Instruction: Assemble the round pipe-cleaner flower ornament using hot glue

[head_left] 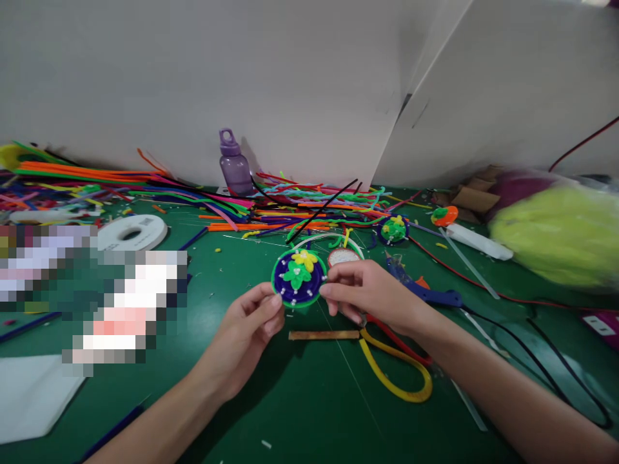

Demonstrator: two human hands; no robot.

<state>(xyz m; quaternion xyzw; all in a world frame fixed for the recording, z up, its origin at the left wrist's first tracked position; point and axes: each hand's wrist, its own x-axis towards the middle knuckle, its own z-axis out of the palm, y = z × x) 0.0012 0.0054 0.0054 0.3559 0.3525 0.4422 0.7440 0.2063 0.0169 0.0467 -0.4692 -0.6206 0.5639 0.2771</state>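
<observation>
Both my hands hold up a round craft disc (298,278) over the green table (309,399). The disc is dark blue with a green rim, a green flower, a yellow flower and small white beads. My left hand (251,328) pinches its lower left edge. My right hand (365,293) pinches its right edge, fingers curled. Just behind the disc lies a small white round piece (342,256). A second, similar disc (394,229) lies further back to the right.
A heap of coloured pipe cleaners (193,193) runs along the back, with a purple bottle (233,164) against the white wall. A tape roll (133,232) sits left. Scissors with yellow handles (396,361), a brown strip (323,335), a blue glue gun (425,291) and yellow fluff (556,235) lie right.
</observation>
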